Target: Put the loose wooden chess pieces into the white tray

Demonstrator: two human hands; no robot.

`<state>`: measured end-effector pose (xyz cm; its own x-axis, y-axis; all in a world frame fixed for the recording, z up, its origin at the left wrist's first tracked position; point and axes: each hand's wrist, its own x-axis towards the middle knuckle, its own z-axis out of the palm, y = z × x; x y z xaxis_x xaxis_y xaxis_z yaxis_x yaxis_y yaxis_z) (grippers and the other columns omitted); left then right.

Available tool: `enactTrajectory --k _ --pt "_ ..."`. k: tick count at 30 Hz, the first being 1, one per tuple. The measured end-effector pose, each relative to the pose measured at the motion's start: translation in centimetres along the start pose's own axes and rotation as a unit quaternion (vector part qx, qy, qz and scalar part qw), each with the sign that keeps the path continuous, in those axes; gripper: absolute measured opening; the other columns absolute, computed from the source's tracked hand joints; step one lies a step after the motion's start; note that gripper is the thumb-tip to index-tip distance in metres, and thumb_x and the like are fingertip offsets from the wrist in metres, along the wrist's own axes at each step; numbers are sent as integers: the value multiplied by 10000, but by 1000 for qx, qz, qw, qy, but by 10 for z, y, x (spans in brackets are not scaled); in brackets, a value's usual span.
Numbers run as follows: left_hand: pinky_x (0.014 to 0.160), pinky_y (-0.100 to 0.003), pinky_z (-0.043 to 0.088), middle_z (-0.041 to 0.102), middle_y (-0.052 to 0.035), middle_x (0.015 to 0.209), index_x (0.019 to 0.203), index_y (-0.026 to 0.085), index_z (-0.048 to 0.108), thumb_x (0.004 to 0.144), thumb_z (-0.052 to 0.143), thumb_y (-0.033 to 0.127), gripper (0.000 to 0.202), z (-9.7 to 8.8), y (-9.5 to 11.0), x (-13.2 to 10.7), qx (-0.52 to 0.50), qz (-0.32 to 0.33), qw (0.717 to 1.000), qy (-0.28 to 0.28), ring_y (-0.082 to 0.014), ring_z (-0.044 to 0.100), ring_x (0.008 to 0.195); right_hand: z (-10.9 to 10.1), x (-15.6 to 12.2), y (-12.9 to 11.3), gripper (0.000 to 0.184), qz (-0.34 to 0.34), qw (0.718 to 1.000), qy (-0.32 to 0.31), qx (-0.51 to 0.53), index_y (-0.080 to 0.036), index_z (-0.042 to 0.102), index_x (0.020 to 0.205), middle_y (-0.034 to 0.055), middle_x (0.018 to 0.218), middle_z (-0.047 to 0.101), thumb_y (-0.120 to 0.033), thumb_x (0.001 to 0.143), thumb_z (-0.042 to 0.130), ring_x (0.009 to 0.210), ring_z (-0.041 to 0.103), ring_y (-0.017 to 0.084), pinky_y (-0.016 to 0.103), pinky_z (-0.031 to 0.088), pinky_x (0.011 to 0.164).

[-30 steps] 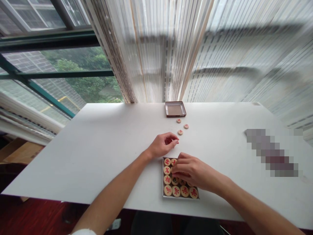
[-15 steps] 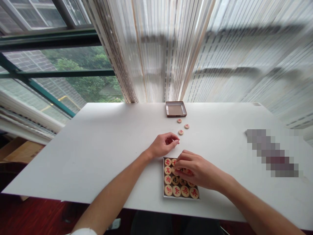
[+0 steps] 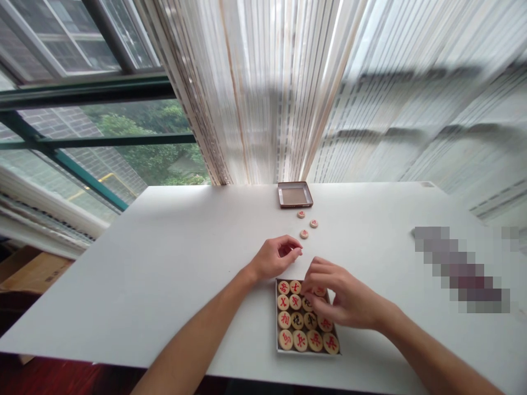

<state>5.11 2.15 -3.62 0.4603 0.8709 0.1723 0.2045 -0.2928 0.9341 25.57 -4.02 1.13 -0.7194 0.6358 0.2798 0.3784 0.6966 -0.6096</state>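
Observation:
A shallow square box (image 3: 276, 318) near the table's front edge holds rows of round wooden Chinese chess pieces, with red or black characters. My right hand (image 3: 341, 291) is over the box's far right part, its thumb and fingertips pinched together down among the pieces. Those fingers cover some pieces, and I cannot make out what is between them. Just beyond the box's far left corner, my left hand (image 3: 275, 257) hovers with fingers curled and thumb near the fingertips; nothing shows in it. Three loose red-marked chess pieces (image 3: 304, 234) lie on the table beyond my hands.
A brown-edged box lid (image 3: 295, 206), inside facing up, lies at the far edge of the white table (image 3: 185, 247). A blurred-out long object (image 3: 461, 269) is at the right. Behind stand a striped curtain (image 3: 263, 109) and, to the left, a window.
My right hand has shifted a little right across the box, uncovering pieces in its second column. My left hand keeps its curled pose. The whole view has tilted slightly upward.

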Motion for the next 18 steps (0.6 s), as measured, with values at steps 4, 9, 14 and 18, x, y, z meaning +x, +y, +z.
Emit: enactTrajectory --k 4,9,14,18 --pt "723 -266 540 743 -75 922 1017 152 676 923 607 383 259 0 -2 0 -15 -9 1000 3 -140 655 727 -11 0 36 180 53 982 177 -42 -219 691 994 60 856 668 -163 911 542 820 601 205 344 530 727" --pt "708 -260 542 738 -73 883 988 145 685 902 634 406 279 2 -5 2 -16 -13 1000 24 -145 658 727 -13 1 81 190 130 949 277 -82 -225 691 1060 78 944 671 -261 940 547 875 639 225 322 559 638" --pt "692 -248 527 725 -54 851 978 153 689 918 608 386 254 1 -3 1 34 14 998 48 -142 641 718 -6 9 100 314 93 952 265 -124 -258 632 1249 87 1228 645 -225 952 533 1170 574 261 471 498 1016" --pt "697 -253 509 721 -33 841 962 185 705 922 588 334 193 -2 -1 0 145 70 986 48 -137 613 689 -3 13 110 435 100 944 265 -168 -264 533 1389 92 1386 574 -206 960 497 1304 486 275 520 408 1118"
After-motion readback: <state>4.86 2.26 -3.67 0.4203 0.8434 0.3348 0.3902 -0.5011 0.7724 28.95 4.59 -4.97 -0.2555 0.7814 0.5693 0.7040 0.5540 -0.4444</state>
